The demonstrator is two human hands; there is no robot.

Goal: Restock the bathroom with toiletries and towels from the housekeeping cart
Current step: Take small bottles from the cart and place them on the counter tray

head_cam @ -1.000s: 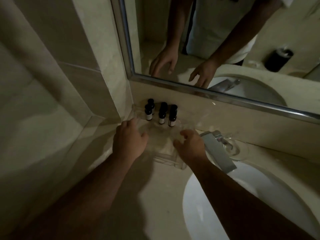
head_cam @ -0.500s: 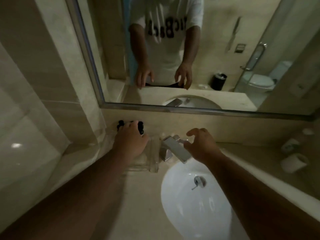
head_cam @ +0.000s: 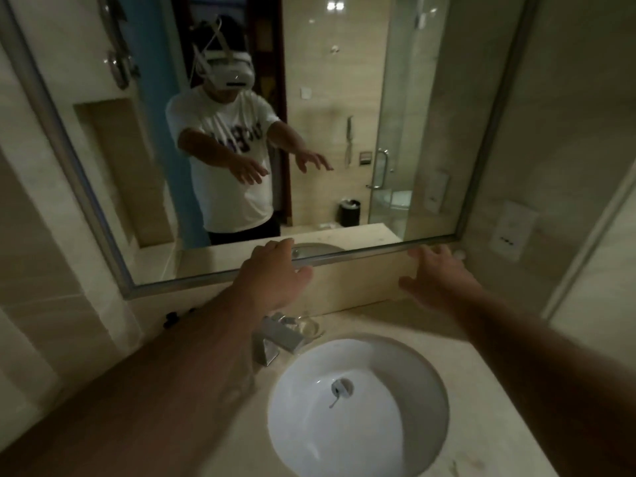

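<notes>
Black-capped bottles down-left of left hand, well apart from right hand (both empty, fingers spread)

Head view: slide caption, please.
Open, empty left hand and right hand reach over the sink toward the mirror.

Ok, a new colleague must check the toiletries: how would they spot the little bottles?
Find the round white basin in the beige counter and the chrome tap behind it. Left of the tap, against the wall under the mirror's lower left corner, stand the bottles, mostly hidden by the left forearm. Only they show small black caps.
</notes>
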